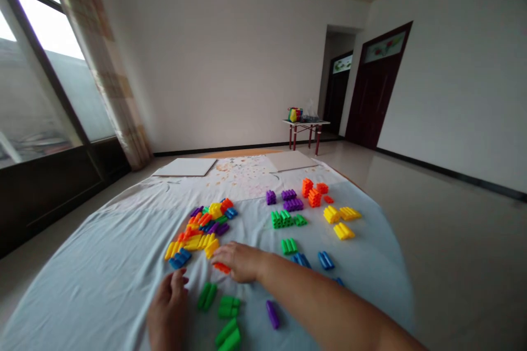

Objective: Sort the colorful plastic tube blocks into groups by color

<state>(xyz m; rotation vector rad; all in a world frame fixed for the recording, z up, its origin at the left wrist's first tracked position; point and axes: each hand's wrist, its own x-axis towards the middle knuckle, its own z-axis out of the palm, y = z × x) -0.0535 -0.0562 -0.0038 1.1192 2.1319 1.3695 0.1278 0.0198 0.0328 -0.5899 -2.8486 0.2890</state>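
My right hand (237, 261) reaches across a table covered with a pale cloth (94, 269). Its fingers are curled over an orange block (222, 267) at the near edge of a mixed pile of coloured plastic blocks (202, 227). My left hand (168, 307) rests palm down on the cloth beside a blue block (180, 258), fingers loosely together and holding nothing. Green blocks (224, 312) and one purple block (272, 313) lie just in front of me.
Sorted groups lie to the right: purple (290, 201), orange (313, 192), yellow (341, 218), green (286, 220) and blue (313, 259). Two white boards (185, 167) lie at the far side. A small red-legged table (305, 127) stands by dark doors.
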